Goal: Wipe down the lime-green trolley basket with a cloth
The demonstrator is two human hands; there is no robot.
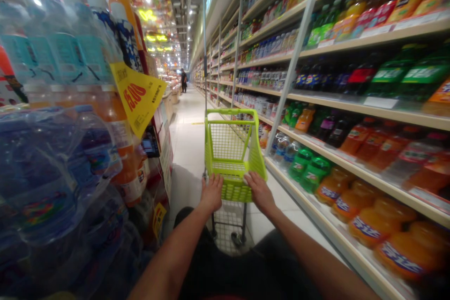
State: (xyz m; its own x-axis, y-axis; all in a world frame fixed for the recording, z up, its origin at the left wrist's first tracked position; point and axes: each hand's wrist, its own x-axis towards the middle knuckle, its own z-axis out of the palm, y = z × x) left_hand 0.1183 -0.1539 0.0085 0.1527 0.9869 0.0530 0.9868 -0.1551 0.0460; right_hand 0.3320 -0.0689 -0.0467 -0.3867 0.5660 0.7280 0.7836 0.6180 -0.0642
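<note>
A lime-green shopping cart (pixel 260 159) stands upright in the aisle right in front of me, its slatted basket showing nothing inside. My left hand (pixel 212 192) is closed over the left end of the cart's near edge, knuckles up. At the right end, my right hand (pixel 259 192) grips the same edge with its fingers curled over it. The handle bar itself is mostly covered by both hands. Below the basket, dark legs and wheels (pixel 238 238) rest on the pale floor between my legs.
Long shelves (pixel 351 98) of bottled drinks line the right side, close to the cart. Stacked wrapped bottles (pixel 38 173) and a yellow price sign (pixel 138 96) crowd the left. The tiled aisle (pixel 188 143) runs ahead to a distant person (pixel 183 80) in dark clothes.
</note>
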